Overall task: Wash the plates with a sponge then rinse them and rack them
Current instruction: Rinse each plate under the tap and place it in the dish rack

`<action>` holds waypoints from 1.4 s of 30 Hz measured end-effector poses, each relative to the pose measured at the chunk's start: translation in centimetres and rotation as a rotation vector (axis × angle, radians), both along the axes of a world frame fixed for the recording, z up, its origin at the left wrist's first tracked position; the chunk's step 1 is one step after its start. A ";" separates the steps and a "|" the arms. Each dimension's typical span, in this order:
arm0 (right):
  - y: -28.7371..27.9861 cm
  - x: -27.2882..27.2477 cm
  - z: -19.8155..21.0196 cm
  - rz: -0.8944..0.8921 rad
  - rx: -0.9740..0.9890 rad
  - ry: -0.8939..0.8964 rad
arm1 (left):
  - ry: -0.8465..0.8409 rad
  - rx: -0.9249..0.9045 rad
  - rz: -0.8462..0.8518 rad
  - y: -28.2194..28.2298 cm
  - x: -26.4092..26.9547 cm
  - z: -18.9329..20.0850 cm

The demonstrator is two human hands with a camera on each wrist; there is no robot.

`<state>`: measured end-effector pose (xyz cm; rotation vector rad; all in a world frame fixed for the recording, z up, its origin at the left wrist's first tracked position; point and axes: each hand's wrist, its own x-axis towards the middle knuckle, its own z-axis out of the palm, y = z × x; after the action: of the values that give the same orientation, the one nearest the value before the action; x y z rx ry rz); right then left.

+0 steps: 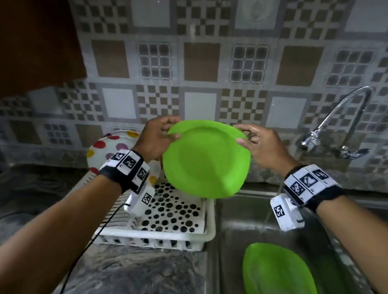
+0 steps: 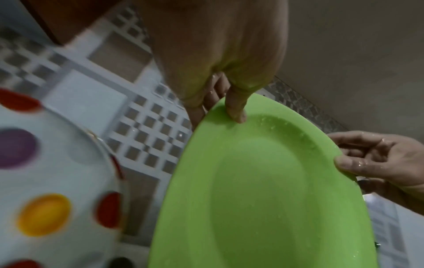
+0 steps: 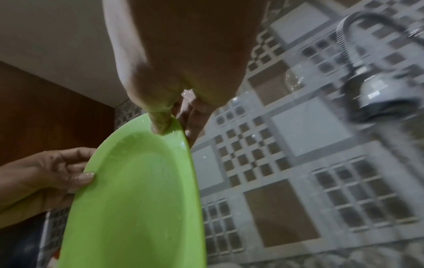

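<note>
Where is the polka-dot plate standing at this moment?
In the head view the polka-dot plate stands upright at the back of the white dish rack, left of the sink, behind the left hand and beside the held green plate.

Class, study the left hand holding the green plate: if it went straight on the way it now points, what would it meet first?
The left hand points up and away, toward the tiled wall. Beyond the green plate it pinches, nothing shows before those tiles, though depth is hard to judge.

green plate [image 1: 206, 162], polka-dot white plate [image 1: 108, 145], checkered tiles [image 1: 251, 66]
</note>
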<state>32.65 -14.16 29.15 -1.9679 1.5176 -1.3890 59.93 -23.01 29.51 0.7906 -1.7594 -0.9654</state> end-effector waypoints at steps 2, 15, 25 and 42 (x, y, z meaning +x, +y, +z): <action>-2.3 4.1 -0.4 0.036 0.007 0.014 | -0.057 0.014 0.019 -1.5 4.4 0.2; -11.5 22.4 -5.9 0.148 -0.039 0.327 | -0.521 -0.056 0.393 -7.8 22.2 -5.6; -14.1 23.9 -8.4 0.156 -0.003 0.382 | -0.449 0.076 0.340 -12.4 24.5 -11.1; -13.2 23.4 -8.2 0.086 0.131 0.392 | -0.632 0.106 0.400 -10.2 25.5 -8.4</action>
<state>56.08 -27.36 20.93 -2.2847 1.6093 -0.8790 85.48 -33.25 21.06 1.5751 -1.9606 -0.5684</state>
